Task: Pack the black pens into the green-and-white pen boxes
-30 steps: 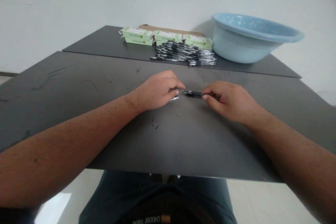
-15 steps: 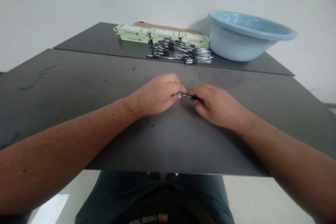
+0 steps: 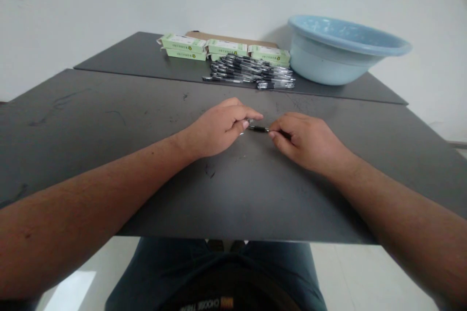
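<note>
In front of me, just over the grey table, a pen (image 3: 258, 129) with a black grip spans the gap between my hands. My right hand (image 3: 306, 142) pinches its right end between thumb and fingertips. At its other end is my left hand (image 3: 222, 127), closed with the thumb tucked under and the index finger stretched over the top. A small shiny piece shows between that thumb and index finger, and another glint lies below the thumb. The left fingers hide most of what they hold, so I cannot tell whether there is more than one pen.
Beyond my hands lies a pile of black and clear pens (image 3: 251, 70). Behind it stand light-green boxes (image 3: 184, 48), stacked in pairs, and a brown flat board (image 3: 233, 39). A blue basin (image 3: 328, 60) sits at the back right. A seam crosses the dark table (image 3: 127, 165).
My left index finger has lifted and straightened, uncovering a shiny piece. My right hand has shifted its grip to the pen's right end, so more of the black grip shows.
</note>
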Demonstrator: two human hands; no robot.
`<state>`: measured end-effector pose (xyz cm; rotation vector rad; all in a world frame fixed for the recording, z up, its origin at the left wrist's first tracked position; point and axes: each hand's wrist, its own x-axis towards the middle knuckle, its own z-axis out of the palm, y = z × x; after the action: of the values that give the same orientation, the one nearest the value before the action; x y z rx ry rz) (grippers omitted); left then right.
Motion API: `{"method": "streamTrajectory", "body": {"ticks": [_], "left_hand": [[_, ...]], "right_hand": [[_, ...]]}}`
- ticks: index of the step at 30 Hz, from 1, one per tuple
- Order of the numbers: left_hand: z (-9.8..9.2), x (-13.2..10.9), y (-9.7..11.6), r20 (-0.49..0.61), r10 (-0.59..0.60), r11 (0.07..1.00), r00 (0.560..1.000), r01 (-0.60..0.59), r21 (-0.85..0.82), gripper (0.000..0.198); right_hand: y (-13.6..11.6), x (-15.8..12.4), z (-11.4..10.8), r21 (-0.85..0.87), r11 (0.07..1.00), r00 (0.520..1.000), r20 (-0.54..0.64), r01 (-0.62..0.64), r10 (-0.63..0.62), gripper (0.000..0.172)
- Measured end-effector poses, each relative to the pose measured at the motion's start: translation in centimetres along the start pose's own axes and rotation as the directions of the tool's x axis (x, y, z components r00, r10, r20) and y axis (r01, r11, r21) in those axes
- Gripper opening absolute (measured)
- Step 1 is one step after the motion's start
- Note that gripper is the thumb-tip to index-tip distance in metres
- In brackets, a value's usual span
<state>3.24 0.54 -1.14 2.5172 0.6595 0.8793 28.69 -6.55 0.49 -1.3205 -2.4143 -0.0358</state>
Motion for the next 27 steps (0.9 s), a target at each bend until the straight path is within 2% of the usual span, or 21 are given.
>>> {"method": "streamTrajectory", "body": {"ticks": [2,3,6,9,12,15,19,22,27], "left_hand": [[0.3,0.1,0.1,0.002,-0.128,0.973,0.992,0.125,-0.195,0.029],[0.6,0.1,0.2,0.012,-0.196,0.928,0.981,0.189,-0.321,0.026],[1.1,0.3,0.7,0.058,-0.357,0.687,0.932,0.305,-0.660,0.018],[1.1,0.4,1.1,0.110,-0.466,0.483,0.878,0.357,-0.800,0.015],[1.0,0.5,1.2,0.154,-0.534,0.385,0.832,0.401,-0.831,0.015],[1.0,0.5,1.1,0.176,-0.561,0.339,0.809,0.419,-0.842,0.012],[1.2,0.5,1.1,0.191,-0.556,0.320,0.809,0.421,-0.849,0.016],[1.4,0.4,1.3,0.192,-0.552,0.333,0.811,0.425,-0.841,0.019],[1.4,0.3,2.1,0.171,-0.548,0.379,0.819,0.426,-0.822,0.021]], "right_hand": [[0.2,-0.1,-0.2,0.002,1.000,1.000,-0.017,0.006,-0.006,0.013],[0.3,-0.1,-0.2,0.007,1.000,1.000,-0.021,0.010,-0.010,0.013],[0.3,-0.1,-0.2,0.019,1.000,1.000,-0.020,0.022,-0.022,0.013],[0.3,-0.1,0.0,0.032,0.999,1.000,0.008,0.029,-0.030,0.014],[0.5,-0.1,0.3,0.049,0.998,0.998,0.051,0.040,-0.042,0.015],[0.4,0.0,0.5,0.065,0.997,0.999,0.039,0.031,-0.034,0.015],[-0.5,0.2,0.5,0.084,0.996,0.999,-0.039,0.001,0.003,0.016],[-1.3,0.3,0.5,0.094,0.996,0.996,-0.090,-0.001,0.009,0.018],[-1.6,0.4,0.7,0.097,0.995,0.994,-0.109,-0.011,0.022,0.016]]}}
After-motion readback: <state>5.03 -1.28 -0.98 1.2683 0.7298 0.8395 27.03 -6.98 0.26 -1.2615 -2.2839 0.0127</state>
